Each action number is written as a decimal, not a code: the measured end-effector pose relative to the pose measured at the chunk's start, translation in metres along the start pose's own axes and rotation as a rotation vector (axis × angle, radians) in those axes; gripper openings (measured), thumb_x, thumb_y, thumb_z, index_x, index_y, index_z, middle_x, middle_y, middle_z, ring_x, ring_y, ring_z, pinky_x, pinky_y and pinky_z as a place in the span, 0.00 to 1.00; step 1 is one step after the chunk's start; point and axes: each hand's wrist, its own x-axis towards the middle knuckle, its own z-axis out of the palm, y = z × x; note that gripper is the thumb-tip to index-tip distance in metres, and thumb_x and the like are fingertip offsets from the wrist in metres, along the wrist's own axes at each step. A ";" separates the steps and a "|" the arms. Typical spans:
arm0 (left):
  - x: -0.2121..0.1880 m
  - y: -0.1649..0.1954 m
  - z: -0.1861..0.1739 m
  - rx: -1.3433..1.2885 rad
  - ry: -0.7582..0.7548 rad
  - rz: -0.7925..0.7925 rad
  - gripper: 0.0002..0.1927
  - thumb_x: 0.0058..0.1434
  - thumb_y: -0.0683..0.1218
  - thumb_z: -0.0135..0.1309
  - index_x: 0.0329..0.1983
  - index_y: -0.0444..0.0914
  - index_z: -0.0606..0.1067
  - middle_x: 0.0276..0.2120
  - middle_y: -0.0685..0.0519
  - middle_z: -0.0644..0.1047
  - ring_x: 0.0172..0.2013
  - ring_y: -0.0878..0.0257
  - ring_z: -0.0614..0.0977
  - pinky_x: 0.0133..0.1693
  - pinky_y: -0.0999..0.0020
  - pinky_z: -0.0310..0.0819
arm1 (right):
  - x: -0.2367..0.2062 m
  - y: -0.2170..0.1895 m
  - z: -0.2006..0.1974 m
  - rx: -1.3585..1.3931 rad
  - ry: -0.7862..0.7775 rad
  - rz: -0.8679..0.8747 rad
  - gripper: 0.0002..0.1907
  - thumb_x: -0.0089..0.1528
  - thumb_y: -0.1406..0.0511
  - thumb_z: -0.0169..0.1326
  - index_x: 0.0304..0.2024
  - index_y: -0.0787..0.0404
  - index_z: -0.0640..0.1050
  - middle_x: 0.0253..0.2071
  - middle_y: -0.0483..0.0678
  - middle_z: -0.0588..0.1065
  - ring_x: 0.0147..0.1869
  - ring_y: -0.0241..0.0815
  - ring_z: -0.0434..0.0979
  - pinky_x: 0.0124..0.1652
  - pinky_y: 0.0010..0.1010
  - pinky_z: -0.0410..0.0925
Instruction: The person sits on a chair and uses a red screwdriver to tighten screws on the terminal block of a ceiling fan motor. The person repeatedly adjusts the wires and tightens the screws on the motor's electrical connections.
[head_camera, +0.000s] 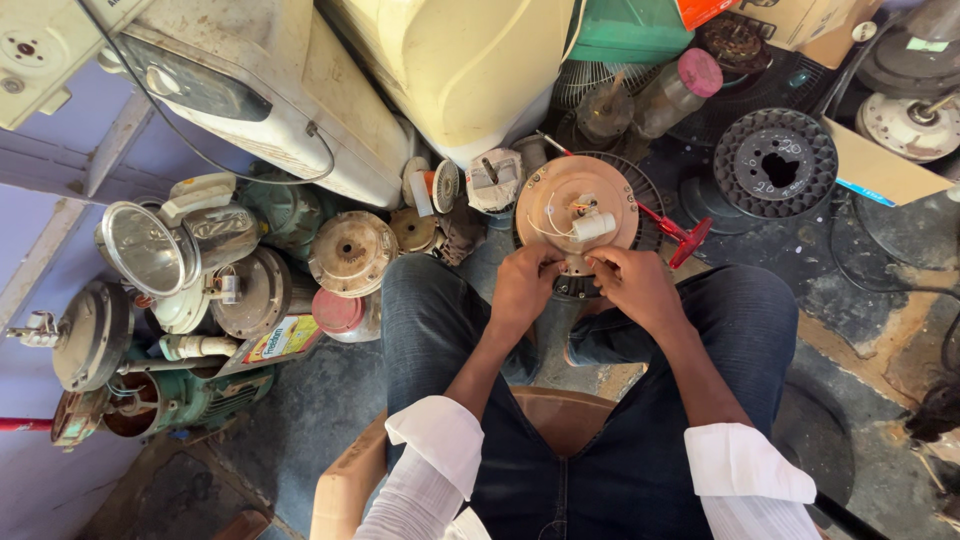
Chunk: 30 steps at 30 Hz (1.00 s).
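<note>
Both hands worked at the near rim of the round ceiling-fan motor (577, 205), which sat on the floor (300, 420) between the knees. The left hand (524, 283) and right hand (636, 285) each pinched thin white wires (560, 232) beside its white capacitor (593, 227).

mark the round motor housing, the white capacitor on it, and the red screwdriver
motor housing (553, 200), head view, bare left part of its top face
capacitor (593, 227), head view, middle of its body
screwdriver (690, 240), head view, red handle
</note>
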 end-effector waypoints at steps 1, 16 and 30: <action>-0.001 0.001 -0.001 0.014 -0.001 0.008 0.06 0.58 0.39 0.63 0.37 0.34 0.80 0.34 0.44 0.82 0.34 0.53 0.87 0.36 0.62 0.79 | 0.000 0.000 0.000 0.008 0.002 -0.005 0.12 0.65 0.62 0.57 0.48 0.60 0.82 0.30 0.52 0.83 0.31 0.40 0.86 0.33 0.31 0.75; -0.001 -0.006 0.001 0.037 0.022 0.128 0.04 0.60 0.38 0.61 0.37 0.33 0.77 0.35 0.41 0.80 0.36 0.44 0.83 0.38 0.55 0.76 | -0.003 -0.005 -0.007 0.039 0.039 -0.035 0.11 0.65 0.64 0.57 0.48 0.60 0.82 0.29 0.52 0.82 0.30 0.40 0.85 0.32 0.31 0.74; -0.004 -0.006 -0.002 0.079 0.011 0.179 0.04 0.59 0.36 0.59 0.37 0.33 0.77 0.36 0.41 0.79 0.39 0.41 0.82 0.40 0.52 0.75 | -0.003 0.001 -0.003 -0.099 0.089 -0.102 0.11 0.62 0.66 0.57 0.46 0.58 0.83 0.29 0.56 0.80 0.27 0.47 0.82 0.30 0.39 0.71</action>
